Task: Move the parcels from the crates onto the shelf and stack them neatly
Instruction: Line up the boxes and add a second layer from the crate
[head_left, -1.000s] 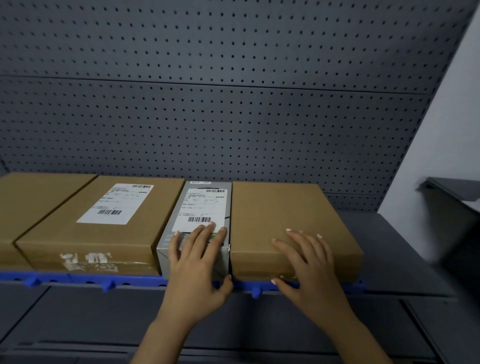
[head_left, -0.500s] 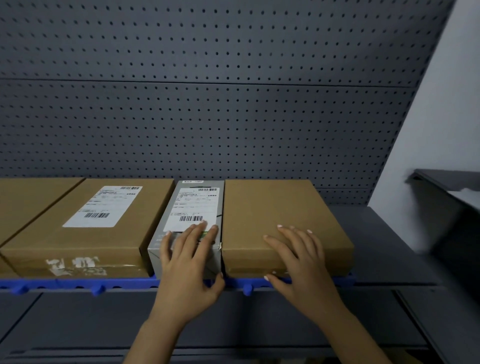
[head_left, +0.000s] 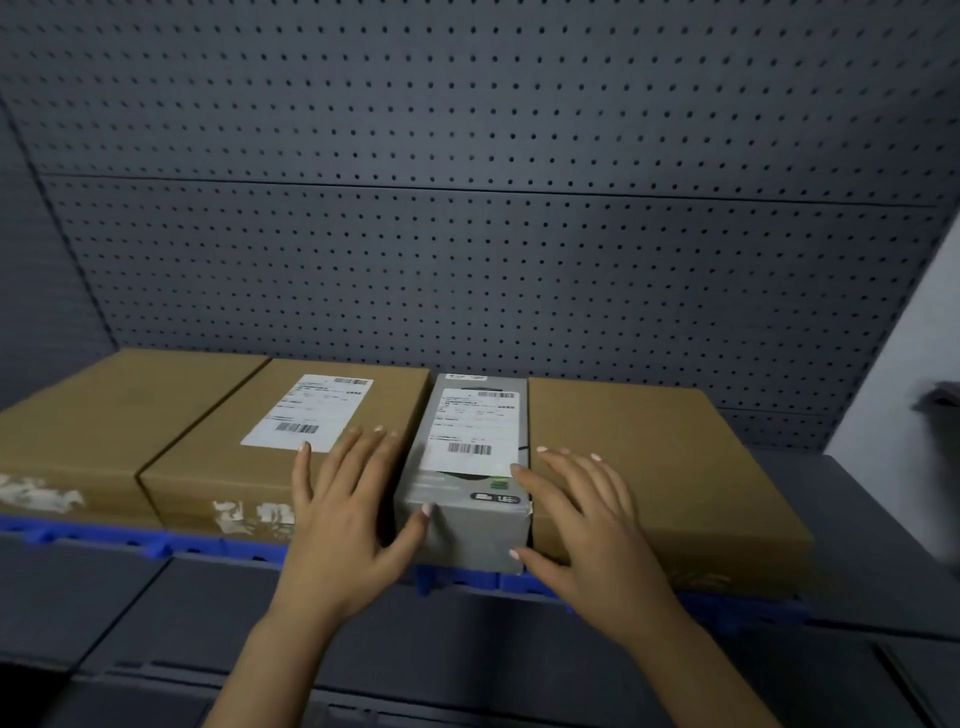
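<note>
Left hand (head_left: 343, 525) lay flat and open, fingers spread on top of the labelled brown box (head_left: 249, 467), thumb touching the front-left edge of the grey box (head_left: 467, 535). Right hand (head_left: 592, 530) was open too, fingers spread over the plain brown box (head_left: 675, 467), thumb at the grey box's front-right corner. Neither hand gripped anything; they bracketed the grey box, probably to square it up.

The grey box sat on the shelf (head_left: 872, 530), wedged between the two brown boxes and touching both. A fourth brown box (head_left: 93, 415) sat at far left against the labelled one. All four stood in one row on a blue strip (head_left: 457, 582), backs near the pegboard (head_left: 467, 208).

Progress, judged: four parcels were shelved and the row looked tidy, with the grey box's front roughly flush. Nothing was stacked on top yet. The shelf had bare room at the right.

The crates were out of view, so how many parcels were left cannot be told. The far-left box was cut off by the frame. Label text was unreadable. A dark shape (head_left: 940, 402) at the right edge was too blurred to identify.
</note>
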